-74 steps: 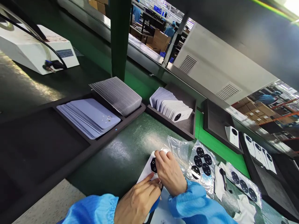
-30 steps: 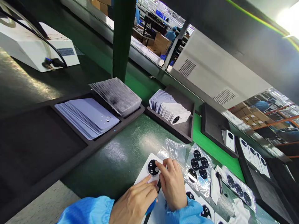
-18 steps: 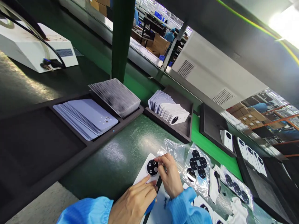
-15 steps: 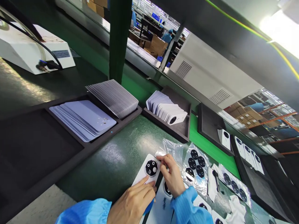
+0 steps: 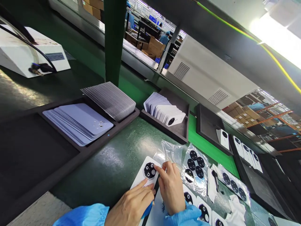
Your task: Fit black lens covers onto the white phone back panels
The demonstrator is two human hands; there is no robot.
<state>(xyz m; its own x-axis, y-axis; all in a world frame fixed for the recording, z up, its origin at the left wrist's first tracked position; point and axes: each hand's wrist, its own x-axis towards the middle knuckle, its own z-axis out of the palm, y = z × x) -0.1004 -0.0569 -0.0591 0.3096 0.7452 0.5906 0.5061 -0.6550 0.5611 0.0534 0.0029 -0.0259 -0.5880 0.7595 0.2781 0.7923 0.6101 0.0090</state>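
Note:
A white phone back cover (image 5: 137, 179) lies tilted on the green bench, with a round black camera lens plate (image 5: 150, 170) near its top end. My left hand (image 5: 131, 204) rests on the cover with its fingers stretched out, the index fingertip just below the lens plate. My right hand (image 5: 171, 188) touches the plate's upper right edge with an outstretched index finger; its other fingers are curled, and nothing shows in them. More white covers with black lens plates (image 5: 203, 212) lie to the right, partly behind my right sleeve.
Clear plastic bags of black lens plates (image 5: 193, 164) lie right of my hands, with a black pen-like tool (image 5: 215, 180) on white cloth. Dark trays (image 5: 77, 150) hold stacked bluish covers (image 5: 82, 121). Further trays (image 5: 209, 128) line the back. A green post (image 5: 114, 40) rises behind.
My right index finger has moved from the cover's upper right corner onto the lens plate's edge. My left hand stays on the cover. The view has shifted slightly.

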